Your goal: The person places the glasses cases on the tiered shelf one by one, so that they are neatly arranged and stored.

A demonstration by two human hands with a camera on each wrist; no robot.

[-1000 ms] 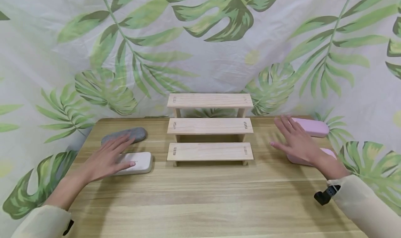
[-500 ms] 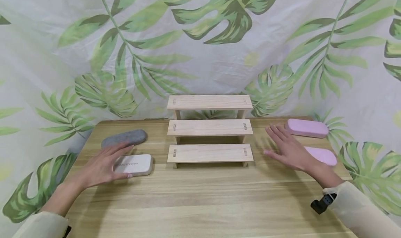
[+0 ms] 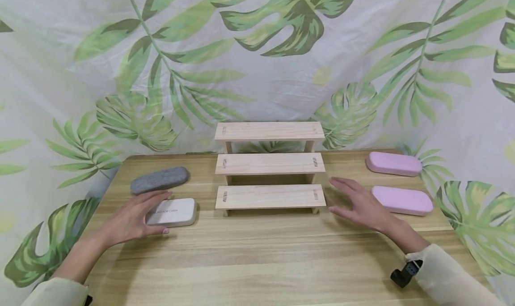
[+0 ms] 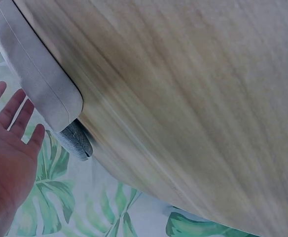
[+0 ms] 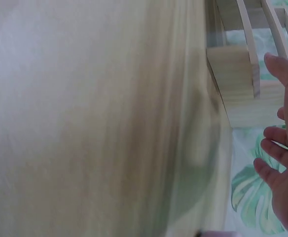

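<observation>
I see left hand (image 3: 126, 219) by white case (image 3: 177, 212), right hand (image 3: 360, 206) by rack (image 3: 270, 197), fingers wide, holding nothing, pink cases (image 3: 402, 201) probably sidelined for reach.

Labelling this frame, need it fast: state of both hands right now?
Left hand: open, holding nothing, by the white case.
Right hand: open, holding nothing, near the wooden stand.

- Before you: a wood-grain table (image 3: 257, 261)
- Your left: a grey case (image 3: 160, 180) behind a white case (image 3: 175, 211)
- Centre: a three-step wooden stand (image 3: 270, 163)
- Your right: two pink cases (image 3: 402, 201)
</observation>
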